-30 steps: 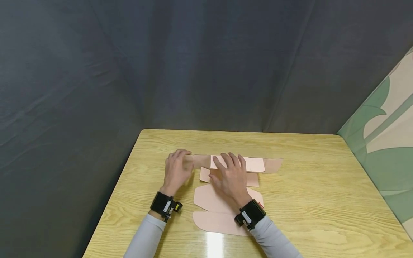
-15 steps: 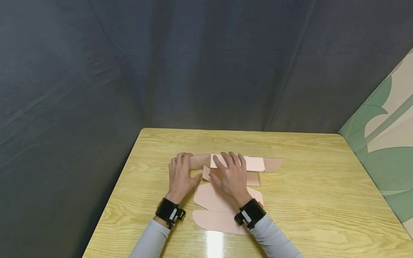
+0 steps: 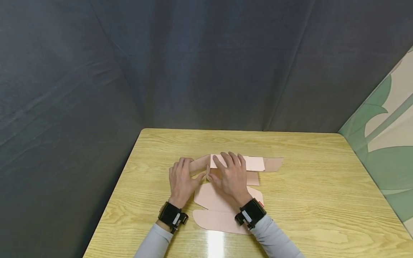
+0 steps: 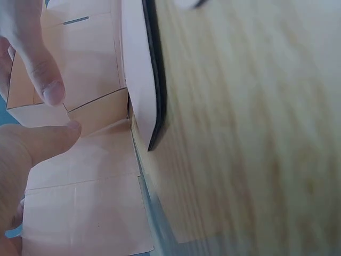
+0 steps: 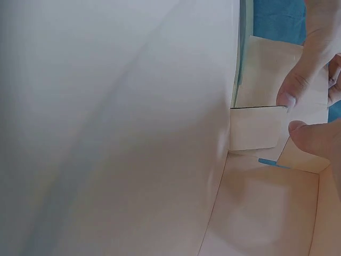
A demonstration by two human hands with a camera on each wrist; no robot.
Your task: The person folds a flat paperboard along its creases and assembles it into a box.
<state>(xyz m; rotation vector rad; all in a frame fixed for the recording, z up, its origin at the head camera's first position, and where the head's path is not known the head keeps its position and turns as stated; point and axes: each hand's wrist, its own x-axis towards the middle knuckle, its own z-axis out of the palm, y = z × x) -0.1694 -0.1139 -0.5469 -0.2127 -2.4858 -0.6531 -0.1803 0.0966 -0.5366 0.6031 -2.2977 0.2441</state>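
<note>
A pink cardboard box [image 3: 206,197], partly folded, lies on the table with its wide panels toward me. My left hand [image 3: 182,181] grips the long side flap [image 3: 200,165] with its fingers over the far edge. Its thumb touches a small raised flap [image 4: 40,114], seen in the left wrist view. My right hand [image 3: 230,177] holds the back wall [image 3: 256,164], fingers over its outer side and thumb inside. In the right wrist view, the right thumb [image 5: 314,138] is close to the left thumb [image 5: 295,88] at the small flap's edge. Some fingertips are hidden.
The wooden table [image 3: 316,186] extends on both sides of the box. A dark curtain [image 3: 206,71] hangs behind and to the left. Green-and-cream patterned cloth [image 3: 387,143] is at the right. Another long flap [image 3: 273,165] sticks out to the right.
My left hand has shifted right and toward me, bending the left long flap inward. The small flap has swung upright and inward under its thumb. The right hand stays in place.
</note>
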